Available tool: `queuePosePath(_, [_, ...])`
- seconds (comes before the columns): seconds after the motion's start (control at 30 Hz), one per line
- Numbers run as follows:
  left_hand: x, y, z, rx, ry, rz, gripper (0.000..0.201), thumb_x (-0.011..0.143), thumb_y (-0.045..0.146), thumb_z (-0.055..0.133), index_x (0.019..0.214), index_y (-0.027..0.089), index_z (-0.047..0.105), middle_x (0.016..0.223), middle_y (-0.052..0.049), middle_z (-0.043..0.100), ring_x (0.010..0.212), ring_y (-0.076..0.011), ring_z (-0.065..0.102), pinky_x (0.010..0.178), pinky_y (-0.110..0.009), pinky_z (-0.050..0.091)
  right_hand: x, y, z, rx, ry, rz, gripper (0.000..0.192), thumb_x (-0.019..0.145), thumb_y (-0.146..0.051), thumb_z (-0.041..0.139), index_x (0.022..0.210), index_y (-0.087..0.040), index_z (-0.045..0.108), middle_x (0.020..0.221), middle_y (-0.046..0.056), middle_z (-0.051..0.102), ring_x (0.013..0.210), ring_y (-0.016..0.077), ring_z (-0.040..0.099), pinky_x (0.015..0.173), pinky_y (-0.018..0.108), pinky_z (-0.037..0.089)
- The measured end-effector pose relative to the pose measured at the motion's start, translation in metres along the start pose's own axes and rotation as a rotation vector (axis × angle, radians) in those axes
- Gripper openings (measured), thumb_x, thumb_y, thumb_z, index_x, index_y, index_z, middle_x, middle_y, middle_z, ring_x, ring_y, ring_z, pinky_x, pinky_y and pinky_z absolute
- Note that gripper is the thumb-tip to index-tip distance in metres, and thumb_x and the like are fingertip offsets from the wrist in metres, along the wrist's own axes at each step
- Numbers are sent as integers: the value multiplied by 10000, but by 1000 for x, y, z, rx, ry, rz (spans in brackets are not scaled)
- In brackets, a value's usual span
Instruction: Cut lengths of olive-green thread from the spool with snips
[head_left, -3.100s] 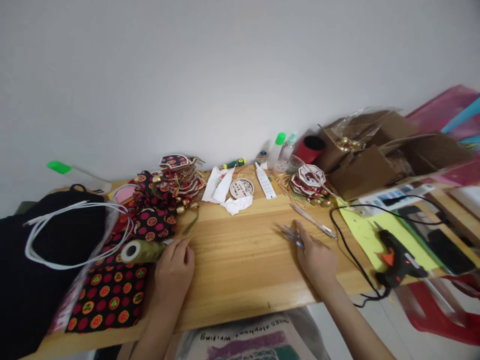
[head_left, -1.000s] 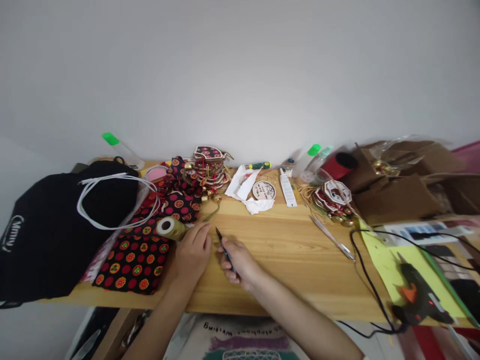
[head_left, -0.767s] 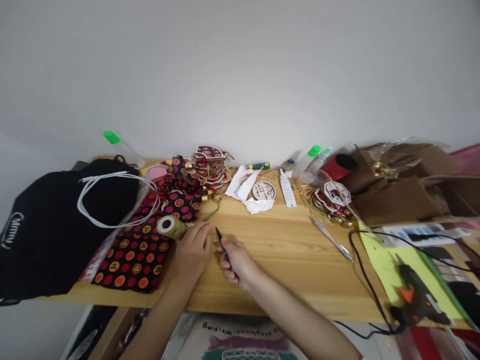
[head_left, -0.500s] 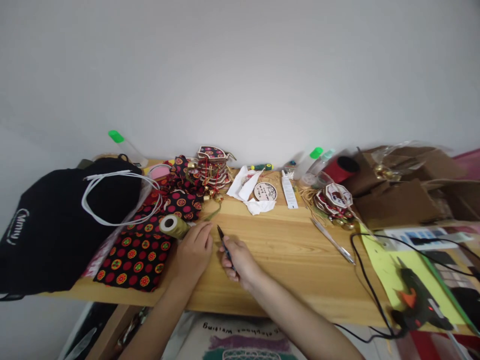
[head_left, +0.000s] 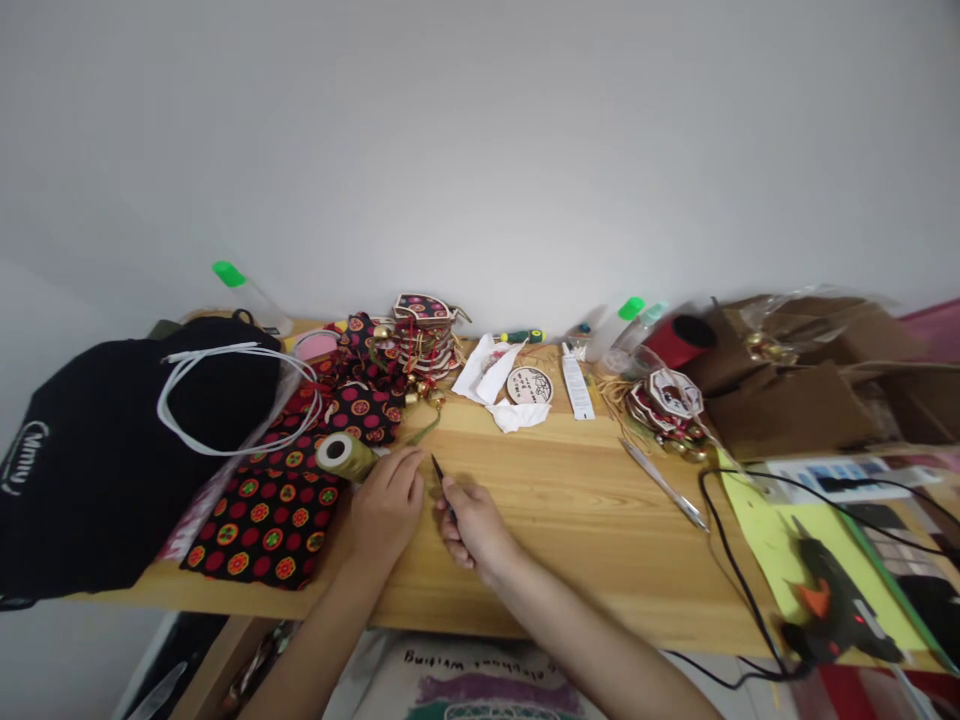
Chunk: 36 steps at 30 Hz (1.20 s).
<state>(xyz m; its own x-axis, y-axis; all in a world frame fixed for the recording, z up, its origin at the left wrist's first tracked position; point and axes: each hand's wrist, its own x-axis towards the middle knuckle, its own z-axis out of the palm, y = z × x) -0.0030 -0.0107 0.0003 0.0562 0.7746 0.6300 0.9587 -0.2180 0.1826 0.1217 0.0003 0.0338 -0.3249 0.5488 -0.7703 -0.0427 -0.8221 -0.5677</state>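
My left hand rests on the wooden table with its fingers bent and pressed together. Beside it lies a spool of olive-green ribbon. A strip of green ribbon runs down to just behind those fingers; what they hold, if anything, is hidden. Just to the right, my right hand is closed around a slim black pointed tool, its tip toward the wall. Most of the tool is covered by my fingers, so its kind does not show. Patterned black-and-red fabric lies left of my left hand.
At the left sits a black bag with a coiled white cable. White paper, a round printed disc and a glue tube lie at the back. A silver pen-like tool, glue gun and cardboard boxes are rightward.
The black tool has turned slightly in my right hand, and less of its shaft shows below the fingers. My left hand stays in nearly the same place; the view has shifted slightly.
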Motion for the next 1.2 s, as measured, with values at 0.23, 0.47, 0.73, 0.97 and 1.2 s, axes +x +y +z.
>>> queuePosePath(0.23, [-1,0,0,-22,-17,-21,233,812,89,436,941,163,616,897,-51,685,851,-145,625,786,-262,491,0,1,0,8,4,0,346,884,-476,397,679,-198,387,314,-133,314,213,21,184,252,145,103])
queuePosePath(0.47, [-1,-1,1,-6,-7,-13,215,814,92,446,936,156,611,893,-52,687,837,-146,629,777,-261,495,1,2,-1,21,-3,5,354,889,-472,389,666,-197,382,312,-132,315,213,15,175,257,142,97])
queuePosePath(0.73, [-1,-1,0,-12,4,-4,215,809,87,451,930,149,618,887,-57,687,836,-148,628,788,-266,492,2,2,0,13,-5,0,349,885,-465,395,661,-199,378,307,-132,312,211,17,177,254,146,98])
queuePosePath(0.97, [-1,-1,0,-12,-6,-16,230,820,100,433,932,170,621,891,-48,687,842,-148,632,785,-271,498,3,3,-1,14,-9,-10,341,872,-475,409,669,-204,375,314,-134,312,211,19,173,258,149,99])
queuePosePath(1.2, [-1,-1,0,-15,17,-11,216,820,97,438,921,167,615,884,-46,687,828,-144,631,772,-266,501,0,1,0,18,-6,-11,363,872,-486,410,651,-201,368,310,-136,308,201,17,189,254,146,93])
